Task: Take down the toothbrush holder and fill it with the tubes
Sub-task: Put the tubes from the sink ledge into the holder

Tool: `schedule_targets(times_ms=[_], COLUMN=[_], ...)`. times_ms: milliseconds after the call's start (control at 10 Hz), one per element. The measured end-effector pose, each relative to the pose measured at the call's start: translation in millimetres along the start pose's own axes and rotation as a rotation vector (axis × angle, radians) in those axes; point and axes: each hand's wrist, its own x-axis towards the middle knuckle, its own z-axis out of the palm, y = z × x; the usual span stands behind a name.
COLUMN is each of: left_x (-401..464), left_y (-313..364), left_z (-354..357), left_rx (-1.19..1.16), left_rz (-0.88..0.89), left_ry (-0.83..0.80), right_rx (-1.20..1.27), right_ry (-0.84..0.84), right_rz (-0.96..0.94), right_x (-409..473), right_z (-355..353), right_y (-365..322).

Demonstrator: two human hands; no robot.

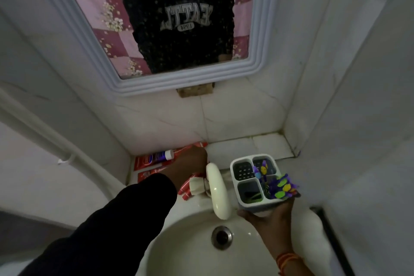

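The right hand (268, 215) cups the toothbrush holder (257, 180) from below, fingers clamped on its base, just right of the tap (217, 190). The left hand (190, 161) rests on the red tubes (152, 159) on the ledge — whether its fingers have closed cannot be told. The tubes lie lengthwise along the wall, left of the holder — the left hand is nearer.

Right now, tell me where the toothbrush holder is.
In the head view, the toothbrush holder sits right of centre, held from below by the right hand over the sink's back rim, just right of the white tap.
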Motion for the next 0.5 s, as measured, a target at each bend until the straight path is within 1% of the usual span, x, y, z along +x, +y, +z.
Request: schedule_targets(times_ms=[100, 200, 300, 400, 500], left_x=[-8, -12, -17, -34, -57], left_y=[4, 14, 21, 37, 70], left_z=[-8, -26, -44, -71, -100], left_rx=[-0.037, -0.188, -0.245, -0.432, -0.556], left_rz=[0.064, -0.054, 0.015, 0.081, 0.171], left_ry=[-0.033, 0.083, 0.121, 0.273, 0.459], right_rx=[-0.001, -0.004, -0.011, -0.025, -0.022], right_ry=[-0.035, -0.086, -0.146, -0.181, -0.201], right_rz=[-0.007, 0.010, 0.026, 0.039, 0.056], right_x=[5, 11, 16, 20, 23], right_z=[1, 0, -5, -12, -18], right_y=[0, 4, 3, 1, -3])
